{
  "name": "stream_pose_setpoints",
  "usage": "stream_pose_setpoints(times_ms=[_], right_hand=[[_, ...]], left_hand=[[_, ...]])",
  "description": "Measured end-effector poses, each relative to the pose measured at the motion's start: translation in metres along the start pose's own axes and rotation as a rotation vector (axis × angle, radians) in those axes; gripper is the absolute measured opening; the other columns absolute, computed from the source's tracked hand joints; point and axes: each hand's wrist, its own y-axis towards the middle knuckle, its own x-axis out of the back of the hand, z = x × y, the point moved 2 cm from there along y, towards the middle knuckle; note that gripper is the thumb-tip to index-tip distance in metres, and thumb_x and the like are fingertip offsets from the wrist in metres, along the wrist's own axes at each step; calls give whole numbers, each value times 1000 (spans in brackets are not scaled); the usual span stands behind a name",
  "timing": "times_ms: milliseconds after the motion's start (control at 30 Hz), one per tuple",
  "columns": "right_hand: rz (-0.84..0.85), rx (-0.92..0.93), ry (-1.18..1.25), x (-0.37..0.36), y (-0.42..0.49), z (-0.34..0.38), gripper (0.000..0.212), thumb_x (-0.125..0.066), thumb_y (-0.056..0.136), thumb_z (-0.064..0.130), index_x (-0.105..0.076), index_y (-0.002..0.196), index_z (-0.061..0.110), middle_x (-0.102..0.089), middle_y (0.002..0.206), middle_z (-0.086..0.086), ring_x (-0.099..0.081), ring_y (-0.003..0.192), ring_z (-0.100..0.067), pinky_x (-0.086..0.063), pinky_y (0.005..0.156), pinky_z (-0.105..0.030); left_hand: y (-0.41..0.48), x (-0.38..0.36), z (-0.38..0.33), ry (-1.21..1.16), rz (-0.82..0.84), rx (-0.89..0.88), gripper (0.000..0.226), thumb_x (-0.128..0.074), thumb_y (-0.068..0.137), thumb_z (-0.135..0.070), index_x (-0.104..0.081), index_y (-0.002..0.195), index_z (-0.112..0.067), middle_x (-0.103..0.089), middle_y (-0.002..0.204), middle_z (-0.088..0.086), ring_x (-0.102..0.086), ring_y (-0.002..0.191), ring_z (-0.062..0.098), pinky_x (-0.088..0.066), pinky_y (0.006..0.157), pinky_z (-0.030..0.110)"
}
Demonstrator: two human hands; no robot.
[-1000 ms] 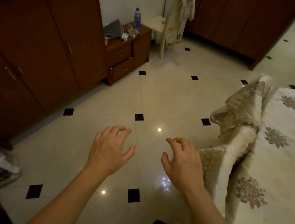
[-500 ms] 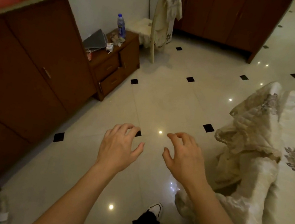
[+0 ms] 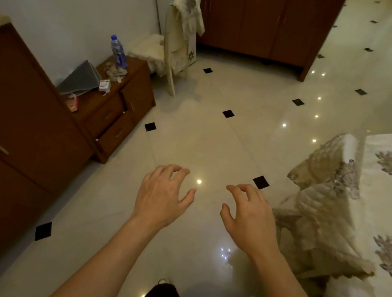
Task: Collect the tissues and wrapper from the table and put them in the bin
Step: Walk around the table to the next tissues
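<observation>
Tissues (image 3: 115,72) lie crumpled in a small pale heap on the top of the low wooden desk (image 3: 135,69), which stands against the white wall with its two drawers facing the floor. Just behind the heap stands a plastic water bottle (image 3: 118,52) with a blue cap and blue label, upright. Nearer the camera on the same desk top lies a small white wrapper (image 3: 104,85), and touching it on the far-from-bottle side leans a grey folded cloth-like thing (image 3: 81,79), tilted against the tall wooden cabinet (image 3: 9,131) that adjoins the desk. A small pink-and-white packet (image 3: 73,103) sits at the desk's near edge under that grey thing; what it is cannot be told. Beyond the desk stands a chair (image 3: 173,47) draped with cream cloth, and behind it a narrow white unit. Well apart from the desk, out over the glossy cream floor (image 3: 204,136) with its black diamond insets, the left hand (image 3: 162,194) and right hand (image 3: 247,216) hover side by side, palms down, fingers loosely curled and spread, grasping nothing. On the side away from the desk lies a bed (image 3: 388,208) with a cream flowered cover.
</observation>
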Motion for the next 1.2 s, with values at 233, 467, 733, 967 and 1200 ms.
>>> stream_pose_setpoints(times_ms=[233, 467, 733, 967, 1200], right_hand=[[-5, -74, -43, -19, 91, -26, 38, -65, 84, 28, -65, 120, 15, -64, 112, -7, -59, 105, -26, -52, 84, -42], [-26, -178, -110, -36, 221, -42, 40, -63, 86, 30, -64, 123, 16, -63, 118, -7, -56, 112, -26, -50, 87, -42], [-102, -308, -159, -44, 337, -66, 39, -67, 81, 30, -66, 118, 17, -65, 113, -6, -60, 107, -26, -51, 82, -40], [-98, -404, -185, -44, 395, -114, 40, -64, 83, 30, -66, 120, 16, -65, 113, -7, -60, 106, -27, -51, 84, -41], [-141, -489, -192, -38, 461, -190, 39, -67, 82, 29, -66, 119, 17, -65, 112, -7, -60, 103, -27, -49, 82, -40]], left_hand=[[105, -24, 15, -28, 2, -73, 45, -58, 89, -45, -62, 126, -19, -62, 124, 3, -56, 111, 24, -46, 87, 39], [251, -39, 43, -57, 18, -184, 45, -59, 88, -44, -62, 126, -19, -62, 125, 3, -55, 113, 24, -46, 88, 40], [398, -57, 60, -107, 8, -296, 42, -68, 83, -39, -68, 118, -16, -66, 117, 5, -60, 105, 27, -48, 82, 40], [489, -91, 32, -135, 11, -409, 41, -70, 80, -39, -68, 114, -17, -67, 112, 4, -61, 101, 27, -49, 77, 40], [590, -123, -27, -143, 34, -517, 41, -64, 83, -41, -66, 116, -17, -65, 114, 2, -60, 102, 25, -50, 78, 41]])
